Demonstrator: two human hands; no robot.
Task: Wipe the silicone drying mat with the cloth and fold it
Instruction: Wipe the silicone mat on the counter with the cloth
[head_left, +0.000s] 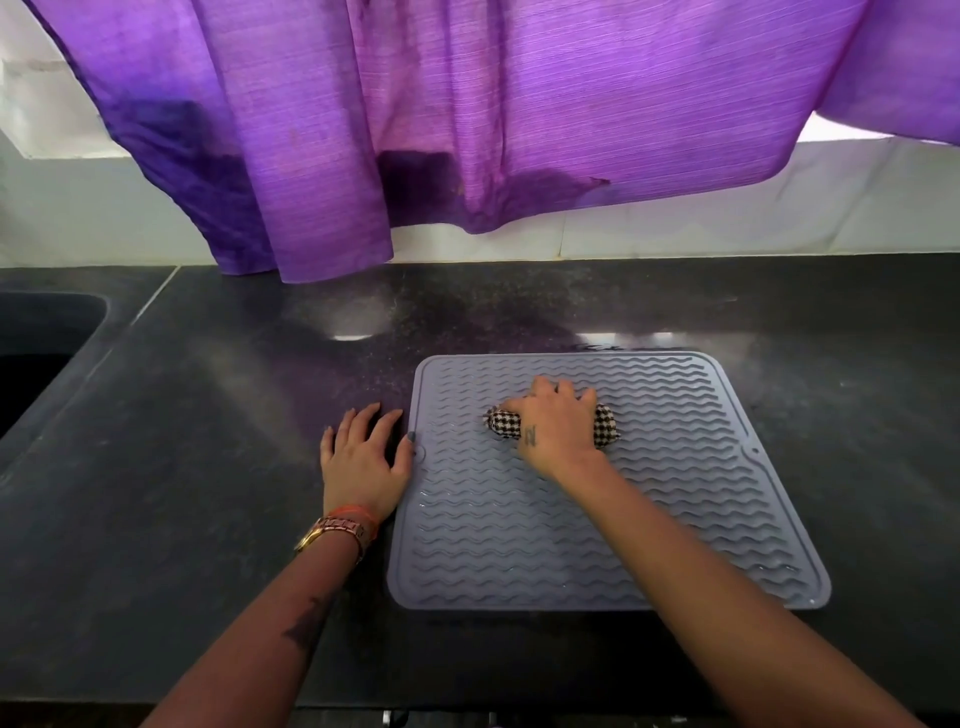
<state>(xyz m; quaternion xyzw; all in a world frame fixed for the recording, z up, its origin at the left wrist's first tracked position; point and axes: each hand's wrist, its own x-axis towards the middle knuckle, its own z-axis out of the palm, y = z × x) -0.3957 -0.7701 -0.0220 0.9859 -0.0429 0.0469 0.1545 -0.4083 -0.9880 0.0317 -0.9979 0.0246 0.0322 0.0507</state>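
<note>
Head: 1 mat (597, 519), 1 cloth (607, 426), 2 hands.

1. You have one view only, from the camera worn on your head, so no second view overlaps it.
2. It looks forward and steeply down onto the dark countertop (208, 467).
3. It sits close: both your forearms enter from the bottom edge.
4. The wide lens reaches up to the purple curtain (467, 104) and bends the edges.
</note>
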